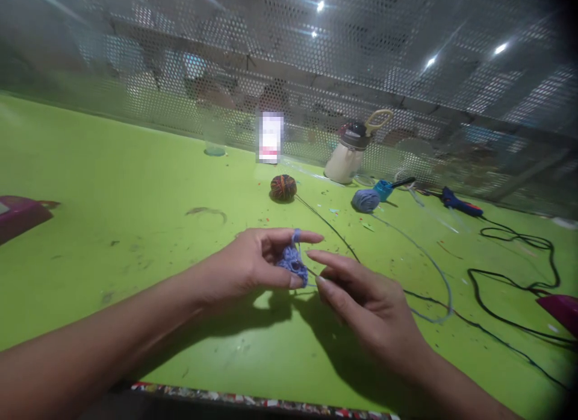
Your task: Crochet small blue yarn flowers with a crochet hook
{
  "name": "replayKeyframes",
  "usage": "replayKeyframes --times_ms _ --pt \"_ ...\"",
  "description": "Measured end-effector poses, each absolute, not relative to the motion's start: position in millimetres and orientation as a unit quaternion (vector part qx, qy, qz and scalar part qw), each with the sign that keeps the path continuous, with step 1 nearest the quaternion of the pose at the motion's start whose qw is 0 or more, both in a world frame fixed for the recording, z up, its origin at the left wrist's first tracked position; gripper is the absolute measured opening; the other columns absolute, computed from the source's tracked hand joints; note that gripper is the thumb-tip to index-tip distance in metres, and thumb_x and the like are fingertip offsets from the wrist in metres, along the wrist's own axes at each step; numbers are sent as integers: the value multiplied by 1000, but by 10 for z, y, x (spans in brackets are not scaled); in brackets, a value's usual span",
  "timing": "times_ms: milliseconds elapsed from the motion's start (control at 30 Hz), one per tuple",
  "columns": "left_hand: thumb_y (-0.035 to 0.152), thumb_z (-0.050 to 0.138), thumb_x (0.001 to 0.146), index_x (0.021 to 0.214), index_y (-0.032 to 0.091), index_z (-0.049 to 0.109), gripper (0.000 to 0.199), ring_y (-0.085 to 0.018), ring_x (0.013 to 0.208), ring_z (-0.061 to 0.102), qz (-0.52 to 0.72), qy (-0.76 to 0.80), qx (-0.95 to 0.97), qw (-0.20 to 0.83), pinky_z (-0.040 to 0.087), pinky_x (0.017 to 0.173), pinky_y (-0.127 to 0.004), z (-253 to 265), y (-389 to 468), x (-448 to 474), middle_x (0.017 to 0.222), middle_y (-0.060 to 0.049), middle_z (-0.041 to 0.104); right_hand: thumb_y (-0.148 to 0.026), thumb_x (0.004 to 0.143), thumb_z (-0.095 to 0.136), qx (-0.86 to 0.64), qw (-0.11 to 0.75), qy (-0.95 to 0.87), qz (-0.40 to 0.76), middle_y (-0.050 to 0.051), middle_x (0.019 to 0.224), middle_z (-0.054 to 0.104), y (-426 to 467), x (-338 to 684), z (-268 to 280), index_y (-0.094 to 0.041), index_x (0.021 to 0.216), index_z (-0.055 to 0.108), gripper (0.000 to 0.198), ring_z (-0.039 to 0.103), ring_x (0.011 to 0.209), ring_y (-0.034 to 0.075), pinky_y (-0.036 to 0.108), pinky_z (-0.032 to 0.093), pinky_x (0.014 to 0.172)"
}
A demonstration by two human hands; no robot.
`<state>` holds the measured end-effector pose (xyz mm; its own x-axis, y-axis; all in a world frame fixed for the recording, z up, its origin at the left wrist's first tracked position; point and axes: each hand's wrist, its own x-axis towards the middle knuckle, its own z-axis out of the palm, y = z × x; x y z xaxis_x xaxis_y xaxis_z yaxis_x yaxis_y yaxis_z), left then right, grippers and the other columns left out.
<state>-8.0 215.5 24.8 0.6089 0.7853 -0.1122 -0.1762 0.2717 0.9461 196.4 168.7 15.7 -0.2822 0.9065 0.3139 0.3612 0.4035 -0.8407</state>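
Note:
My left hand (253, 260) pinches a small piece of blue crochet work (291, 262) between thumb and fingers, and blue yarn is looped round its index finger. In my right hand (365, 299) is a thin crochet hook (311, 271), its tip at the edge of the crochet piece. Both hands are above the green table near its front edge. A ball of blue yarn (365, 200) lies farther back to the right, with a strand curving from it toward my hands. Behind the crochet work sits a dark multicoloured yarn ball (283, 187), its own strand trailing right.
At the back stand a lit phone (270, 138), a clear cup (214, 144) and a cream bottle (345, 158) before a perforated metal panel (171, 76). A blue glue gun (460, 203) with black cord lies right. Magenta objects show at the left (22, 217) and right edges.

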Motion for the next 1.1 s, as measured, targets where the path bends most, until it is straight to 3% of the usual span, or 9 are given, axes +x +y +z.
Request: replayKeyframes --times_ms 100,200,300,500,667,900,1100 --pt "11 80 70 121 26 67 54 -14 78 60 334 292 521 729 43 78 -29 248 2154 -61 81 1 69 -18 91 54 -429 411 -745 304 4 87 69 1656 1927 185 -25 121 68 34 60 72 15 28 47 63" --pt "13 80 71 124 25 65 56 -13 76 59 347 295 525 719 43 78 -29 254 2150 -48 80 2 68 -19 91 53 -444 413 -721 334 -2 64 56 1641 1881 221 -23 119 69 33 48 54 12 25 40 51" --pt "14 81 71 128 25 62 61 -13 77 60 356 309 535 700 44 79 -31 272 2141 -46 79 2 67 -22 91 55 -450 419 -677 404 -5 58 46 1654 1846 230 -20 119 69 31 38 49 10 22 32 45" --pt "12 81 69 125 21 64 60 -13 75 60 387 346 530 671 47 77 -31 312 2110 -37 76 2 68 -29 88 66 -445 436 -509 594 -6 58 48 1707 1800 194 -25 116 71 29 36 47 6 19 25 44" --pt "12 85 65 109 21 72 47 -15 77 64 404 322 472 715 48 81 -33 268 2117 -19 81 0 72 -28 82 72 -406 440 -412 687 -6 58 52 1717 1797 224 -24 113 71 31 35 41 3 19 16 40" --pt "11 84 66 110 23 72 47 -14 77 63 373 307 455 748 48 82 -33 233 2129 -22 80 0 70 -28 87 69 -404 429 -477 652 -6 57 51 1751 1874 195 -23 111 72 25 38 45 5 20 22 44" --pt "13 77 75 131 30 60 61 -14 78 58 381 344 540 667 44 76 -30 270 2099 -33 80 2 65 -32 87 69 -440 403 -489 636 -5 58 51 1766 1867 212 -23 115 72 29 39 47 6 21 24 45"
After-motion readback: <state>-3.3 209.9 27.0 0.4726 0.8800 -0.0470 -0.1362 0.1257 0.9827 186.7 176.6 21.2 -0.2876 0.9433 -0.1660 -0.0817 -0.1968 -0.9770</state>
